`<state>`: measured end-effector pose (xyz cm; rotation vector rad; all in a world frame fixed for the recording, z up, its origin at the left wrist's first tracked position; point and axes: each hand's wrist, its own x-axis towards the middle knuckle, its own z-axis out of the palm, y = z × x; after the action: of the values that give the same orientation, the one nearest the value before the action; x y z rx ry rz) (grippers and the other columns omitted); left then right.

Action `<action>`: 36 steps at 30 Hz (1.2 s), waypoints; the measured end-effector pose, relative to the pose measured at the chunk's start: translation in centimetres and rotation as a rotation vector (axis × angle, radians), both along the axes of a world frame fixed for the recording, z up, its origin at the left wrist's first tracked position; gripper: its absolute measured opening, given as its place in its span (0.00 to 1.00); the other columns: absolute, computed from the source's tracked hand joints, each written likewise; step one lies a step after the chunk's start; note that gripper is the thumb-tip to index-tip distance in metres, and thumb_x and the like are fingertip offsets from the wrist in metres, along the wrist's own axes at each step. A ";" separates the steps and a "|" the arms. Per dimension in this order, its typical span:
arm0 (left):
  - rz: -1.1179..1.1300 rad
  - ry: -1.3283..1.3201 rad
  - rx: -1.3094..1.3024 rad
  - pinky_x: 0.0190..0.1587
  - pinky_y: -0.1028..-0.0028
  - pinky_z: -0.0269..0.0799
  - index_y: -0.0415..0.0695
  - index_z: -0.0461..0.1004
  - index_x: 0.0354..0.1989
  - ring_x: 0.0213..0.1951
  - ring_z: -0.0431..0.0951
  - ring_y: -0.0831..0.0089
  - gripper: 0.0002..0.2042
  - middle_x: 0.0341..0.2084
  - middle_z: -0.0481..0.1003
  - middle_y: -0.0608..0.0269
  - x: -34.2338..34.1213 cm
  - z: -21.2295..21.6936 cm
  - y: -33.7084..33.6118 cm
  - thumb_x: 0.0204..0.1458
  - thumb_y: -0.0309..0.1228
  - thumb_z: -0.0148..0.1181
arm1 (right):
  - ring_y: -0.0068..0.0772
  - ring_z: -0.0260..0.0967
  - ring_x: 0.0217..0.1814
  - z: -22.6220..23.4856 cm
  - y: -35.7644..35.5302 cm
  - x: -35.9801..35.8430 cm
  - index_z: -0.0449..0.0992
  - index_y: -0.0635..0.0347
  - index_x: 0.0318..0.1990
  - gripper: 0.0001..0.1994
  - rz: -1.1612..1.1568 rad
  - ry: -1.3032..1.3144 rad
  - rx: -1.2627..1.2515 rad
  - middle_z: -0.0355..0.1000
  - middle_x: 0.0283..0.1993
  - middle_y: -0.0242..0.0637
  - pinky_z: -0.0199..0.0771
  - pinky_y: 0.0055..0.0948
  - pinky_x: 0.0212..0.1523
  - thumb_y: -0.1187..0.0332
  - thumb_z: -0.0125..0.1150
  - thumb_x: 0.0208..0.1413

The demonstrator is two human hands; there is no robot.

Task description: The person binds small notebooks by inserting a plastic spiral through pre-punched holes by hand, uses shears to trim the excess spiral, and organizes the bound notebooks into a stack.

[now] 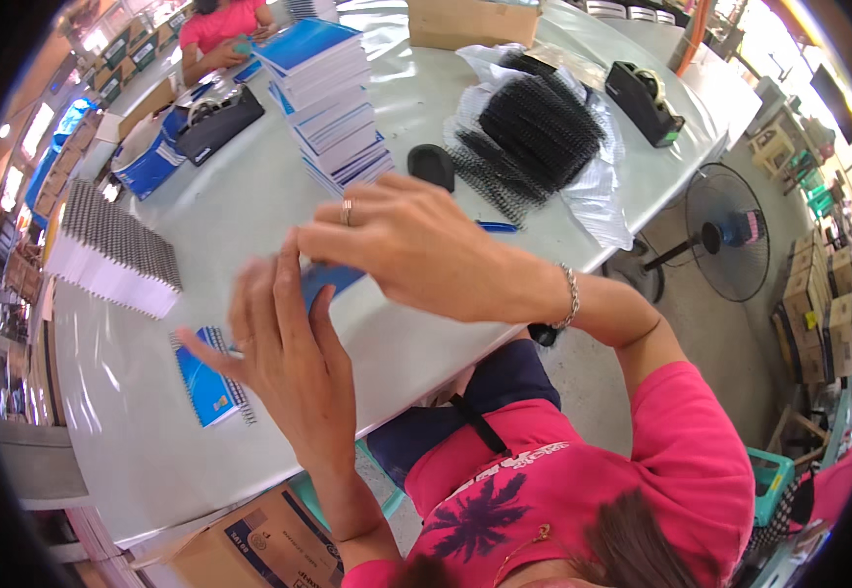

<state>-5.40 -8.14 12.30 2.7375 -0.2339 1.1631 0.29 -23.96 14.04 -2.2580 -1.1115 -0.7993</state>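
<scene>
My left hand hovers over the near part of the table with its fingers spread and slightly blurred. My right hand reaches across from the right, its fingers curled in and their tips meeting the left hand's fingertips. Whatever those closed fingers hold, if anything, is hidden. Partly covered by both hands is a flat blue booklet. Beside my left hand lie small blue spiral notebooks, overlapping. Just beyond my right hand stands a tall stack of blue-covered booklets.
Black spiral binding coils lie on white wrapping at the far right. Nearby are a black tape dispenser, a dark oval object and a blue pen. Bound notebooks stand stacked left. A fan stands right; a co-worker sits opposite.
</scene>
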 end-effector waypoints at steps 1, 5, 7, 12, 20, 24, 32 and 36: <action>-0.050 0.081 -0.026 0.71 0.41 0.34 0.53 0.78 0.50 0.55 0.72 0.70 0.12 0.46 0.76 0.71 0.1 -0.5 0.1 0.58 0.28 0.59 | 0.41 0.74 0.42 -0.5 -0.3 -0.5 0.74 0.55 0.44 0.15 0.023 0.085 -0.027 0.76 0.41 0.35 0.73 0.39 0.45 0.79 0.60 0.47; -0.153 0.274 -0.124 0.71 0.43 0.32 0.52 0.78 0.44 0.50 0.73 0.72 0.08 0.39 0.77 0.75 0.4 -1.8 1.4 0.58 0.28 0.57 | 0.42 0.76 0.42 -2.7 -5.1 1.5 0.78 0.58 0.44 0.09 -0.126 0.307 0.174 0.79 0.39 0.37 0.74 0.37 0.47 0.71 0.60 0.56; -0.157 0.331 -0.172 0.71 0.43 0.32 0.52 0.78 0.43 0.49 0.74 0.72 0.07 0.38 0.78 0.75 0.5 -2.5 1.5 0.58 0.27 0.57 | 0.47 0.76 0.41 -3.3 -10.6 4.4 0.79 0.54 0.39 0.08 -0.570 0.156 0.200 0.79 0.36 0.38 0.75 0.40 0.42 0.64 0.57 0.57; -0.173 0.531 -0.239 0.72 0.45 0.30 0.49 0.77 0.42 0.51 0.73 0.68 0.06 0.39 0.77 0.69 1.3 -4.5 1.8 0.58 0.28 0.57 | 0.54 0.73 0.47 -7.1 -24.6 6.9 0.77 0.62 0.41 0.12 -1.059 0.144 0.006 0.76 0.44 0.52 0.71 0.44 0.48 0.63 0.61 0.57; -0.006 0.416 -0.013 0.69 0.34 0.27 0.54 0.71 0.49 0.61 0.64 0.66 0.11 0.52 0.68 0.71 1.3 -8.5 0.9 0.58 0.28 0.56 | 0.56 0.72 0.47 -10.3 -23.1 7.6 0.75 0.65 0.38 0.11 -1.053 0.200 0.095 0.74 0.41 0.53 0.70 0.46 0.46 0.68 0.66 0.52; 0.043 0.387 -0.027 0.68 0.33 0.29 0.56 0.71 0.48 0.63 0.60 0.65 0.11 0.54 0.65 0.71 0.8 -8.7 0.1 0.58 0.27 0.56 | 0.55 0.73 0.43 -9.8 -23.9 7.7 0.76 0.65 0.37 0.08 -1.009 0.143 0.205 0.75 0.37 0.52 0.70 0.46 0.44 0.70 0.64 0.52; -0.015 0.337 -0.146 0.65 0.30 0.34 0.51 0.70 0.44 0.61 0.60 0.62 0.12 0.52 0.65 0.69 1.1 -10.1 -0.5 0.53 0.34 0.62 | 0.18 0.67 0.34 -4.6 -17.4 3.6 0.77 0.62 0.47 0.11 -0.348 0.397 0.895 0.72 0.36 0.27 0.68 0.20 0.36 0.71 0.67 0.58; -0.027 0.240 -0.257 0.62 0.28 0.38 0.51 0.71 0.40 0.59 0.61 0.61 0.19 0.49 0.65 0.67 1.7 -10.8 -0.8 0.47 0.47 0.70 | 0.22 0.69 0.36 -2.9 -11.2 2.2 0.75 0.65 0.48 0.10 -0.069 0.509 1.143 0.73 0.41 0.33 0.72 0.22 0.40 0.76 0.63 0.59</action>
<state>-3.70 -8.93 1.48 2.6026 -0.0839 0.7857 2.49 -35.15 11.18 -1.3674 -0.1935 -0.5863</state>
